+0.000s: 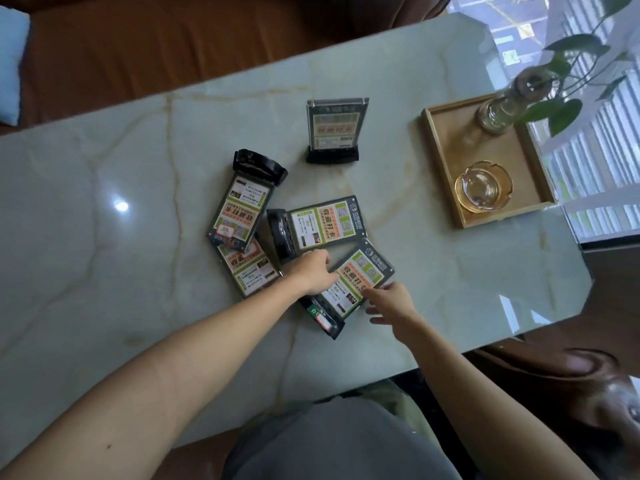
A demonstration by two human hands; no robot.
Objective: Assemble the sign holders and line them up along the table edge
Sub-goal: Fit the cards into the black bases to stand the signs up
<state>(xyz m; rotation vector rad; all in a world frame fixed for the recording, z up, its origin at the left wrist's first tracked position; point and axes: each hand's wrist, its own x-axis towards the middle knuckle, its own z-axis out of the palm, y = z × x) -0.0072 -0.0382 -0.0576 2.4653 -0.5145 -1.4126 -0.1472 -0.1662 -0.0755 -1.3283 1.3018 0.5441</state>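
Observation:
One sign holder (333, 131) stands upright on its black base near the middle of the marble table (104, 202). Several others lie flat in a loose cluster: one (242, 209) at the left with its base pointing away, one (320, 225) in the middle, a partly covered one (251, 271) below the left one, and the nearest one (349, 289). My left hand (313, 271) rests on the nearest holder's upper left edge, fingers curled. My right hand (389, 303) touches its right edge with fingers spread. Whether either hand grips the holder is unclear.
A wooden tray (446, 168) at the right holds a glass ashtray (483, 187) and a glass vase (498, 110) with a leafy plant. A brown sofa (138, 46) runs along the table's far side. The table's near edge is close to my body.

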